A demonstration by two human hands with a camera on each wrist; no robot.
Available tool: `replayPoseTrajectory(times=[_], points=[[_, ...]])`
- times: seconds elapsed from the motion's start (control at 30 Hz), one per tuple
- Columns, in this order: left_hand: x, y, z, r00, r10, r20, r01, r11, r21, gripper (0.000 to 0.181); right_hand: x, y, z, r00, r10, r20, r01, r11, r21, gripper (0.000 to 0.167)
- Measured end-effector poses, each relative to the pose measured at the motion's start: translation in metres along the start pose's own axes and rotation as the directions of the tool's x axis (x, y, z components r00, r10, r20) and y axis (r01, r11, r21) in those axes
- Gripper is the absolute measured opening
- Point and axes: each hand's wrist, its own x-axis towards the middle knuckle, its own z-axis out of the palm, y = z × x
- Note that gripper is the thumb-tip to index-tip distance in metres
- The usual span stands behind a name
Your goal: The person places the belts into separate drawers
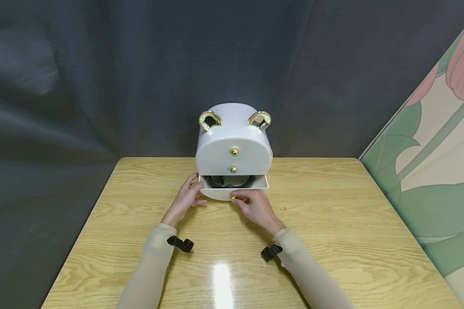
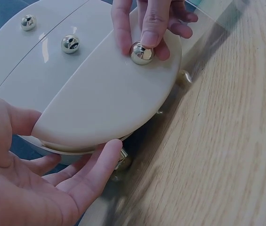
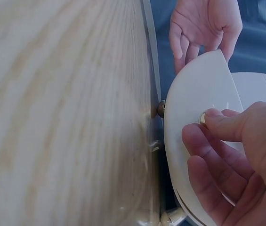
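A white rounded box with drawers [image 1: 233, 113] stands at the back of the table, gold ear shapes on top. Its lowest drawer [image 1: 216, 195] is pulled partly out, with a coiled black cord [image 1: 248, 183] inside. My right hand [image 1: 257, 208] pinches that drawer's gold knob [image 2: 142, 53] between thumb and fingertips. At the drawer's left end is my left hand [image 1: 185, 198]. In the left wrist view its thumb touches the corner of the drawer front, and its loosely extended fingers lie along the box's lower side.
Two upper drawer knobs, one high [image 1: 234, 151] and one lower [image 1: 233, 169], sit on the box's front. Small gold feet [image 3: 173, 217] hold it off the wooden table [image 1: 325, 214]. A dark curtain [image 1: 158, 77] hangs behind, and a flower-patterned cloth [image 1: 441, 171] covers the right side.
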Motion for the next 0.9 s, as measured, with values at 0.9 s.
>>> replayPoseTrajectory(times=[0.9], points=[[0.001,-0.002,-0.001,1.0,0.008,0.006,-0.008,1.0,0.015,0.063,0.011,0.008,0.003,0.999,0.029,-0.023,-0.028,0.999,0.028,0.018]])
